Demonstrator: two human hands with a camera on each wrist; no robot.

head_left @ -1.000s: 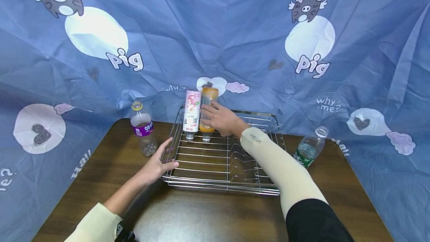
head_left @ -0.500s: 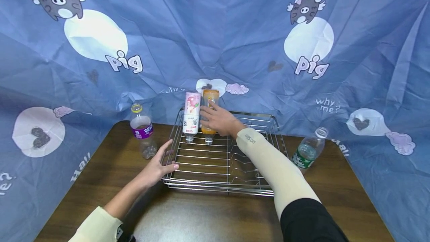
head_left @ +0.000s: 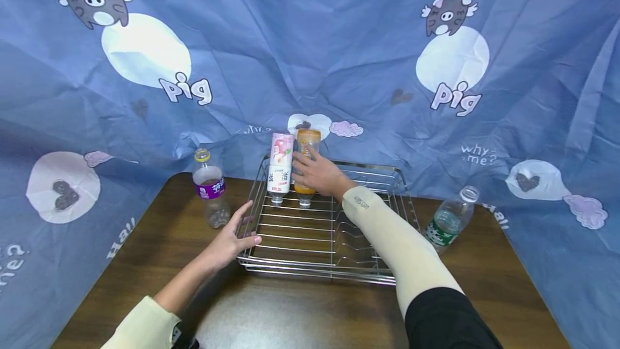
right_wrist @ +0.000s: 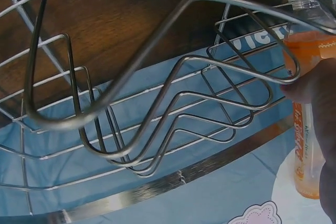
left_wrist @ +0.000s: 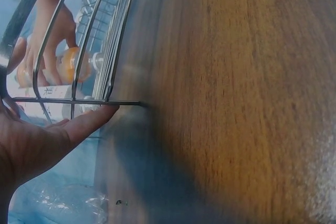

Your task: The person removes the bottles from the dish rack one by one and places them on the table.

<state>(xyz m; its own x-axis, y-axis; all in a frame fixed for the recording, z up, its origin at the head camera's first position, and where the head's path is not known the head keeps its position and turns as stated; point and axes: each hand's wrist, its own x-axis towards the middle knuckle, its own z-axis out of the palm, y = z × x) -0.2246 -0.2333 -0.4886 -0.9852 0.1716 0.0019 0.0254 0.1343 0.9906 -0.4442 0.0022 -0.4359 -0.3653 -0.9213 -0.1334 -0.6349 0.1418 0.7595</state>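
In the head view an orange-labelled bottle (head_left: 308, 137) stands neck down in the left back of a wire dish rack (head_left: 290, 229). My right hand (head_left: 317, 175) holds it, fingers over its left side; the right wrist view shows a thumb beside the orange bottle (right_wrist: 303, 129). Close on its left is a pink and white bottle (head_left: 280, 165), also neck down. My left hand (head_left: 226, 242) rests at the rack's left front side with fingers and thumb spread; in the left wrist view the thumb (left_wrist: 90, 124) touches a rack wire.
A clear bottle with a purple label (head_left: 211, 189) stands on the wooden table (head_left: 300, 316) left of the rack. Another, green-labelled bottle (head_left: 443, 228) stands to the right. Wavy wire dividers (right_wrist: 184, 98) fill the rack's right half. A blue printed cloth (head_left: 310, 58) hangs behind.
The orange-labelled bottle has shifted slightly right and its neck has come down a little, with my right hand on it. My left hand stays at the rack. The head view has shifted slightly.
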